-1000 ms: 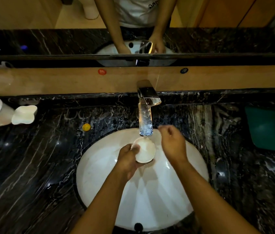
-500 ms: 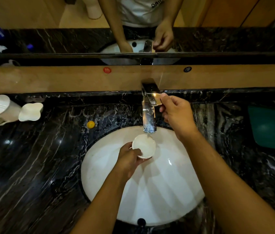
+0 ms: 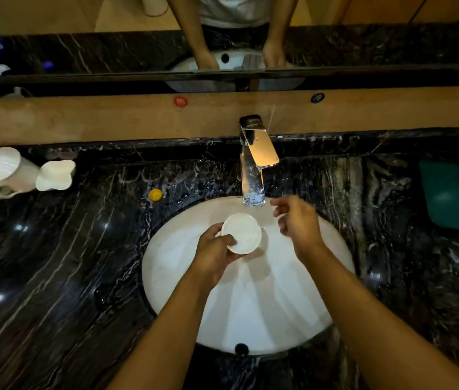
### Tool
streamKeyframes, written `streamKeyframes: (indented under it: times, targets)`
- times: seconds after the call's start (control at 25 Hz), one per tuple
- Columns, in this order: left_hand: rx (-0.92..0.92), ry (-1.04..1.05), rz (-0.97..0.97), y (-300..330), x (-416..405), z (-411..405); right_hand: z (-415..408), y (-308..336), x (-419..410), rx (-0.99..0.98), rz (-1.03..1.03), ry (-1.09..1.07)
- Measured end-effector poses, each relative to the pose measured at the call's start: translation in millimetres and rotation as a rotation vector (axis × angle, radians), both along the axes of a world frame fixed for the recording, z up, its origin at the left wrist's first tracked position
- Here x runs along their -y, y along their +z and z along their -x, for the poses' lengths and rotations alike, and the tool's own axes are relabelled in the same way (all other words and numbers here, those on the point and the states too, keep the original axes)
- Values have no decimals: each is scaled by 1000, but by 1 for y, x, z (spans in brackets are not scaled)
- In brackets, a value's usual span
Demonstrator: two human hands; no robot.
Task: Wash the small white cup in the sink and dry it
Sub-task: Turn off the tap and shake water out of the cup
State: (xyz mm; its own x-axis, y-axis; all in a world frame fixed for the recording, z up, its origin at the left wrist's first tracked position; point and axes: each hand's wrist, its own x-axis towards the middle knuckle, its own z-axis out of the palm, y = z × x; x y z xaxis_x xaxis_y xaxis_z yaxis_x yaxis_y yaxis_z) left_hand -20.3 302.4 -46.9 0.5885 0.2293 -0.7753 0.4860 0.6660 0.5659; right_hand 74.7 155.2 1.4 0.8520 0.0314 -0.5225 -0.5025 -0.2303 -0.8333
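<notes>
The small white cup [image 3: 242, 233] is held mouth-up over the white oval sink [image 3: 250, 311], just below the spout of the chrome faucet [image 3: 253, 170]. My left hand [image 3: 214, 254] grips the cup from its left side. My right hand [image 3: 298, 220] hovers to the right of the cup, fingers loosely apart and slightly blurred, holding nothing and apart from the cup. The faucet lever [image 3: 259, 144] points toward me and to the right.
Dark marble counter [image 3: 62, 271] surrounds the sink. A white lidded pot [image 3: 0, 170] and a white dish [image 3: 55, 175] stand at the far left, a small yellow cap [image 3: 155, 195] lies near the sink rim. A teal cloth [image 3: 453, 195] lies at right. Mirror behind.
My right hand left the faucet lever and came down to beside the cup. The cup stays in my left hand under the spout.
</notes>
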Motion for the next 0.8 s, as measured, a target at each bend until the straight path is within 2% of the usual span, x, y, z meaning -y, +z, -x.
streamKeyframes:
  times: [0.16, 0.4, 0.56, 0.8]
  targets:
    - [4, -73, -108, 6, -1, 10, 36, -19, 4, -58, 148, 467]
    - [44, -184, -234, 21, -1, 23, 46, -20, 2, 50, 299, 647]
    - [84, -298, -412, 29, -3, 34, 59, -15, 5, 60, 238, 592]
    - [117, -446, -674, 37, -14, 41, 68, -1, 10, 119, 257, 519]
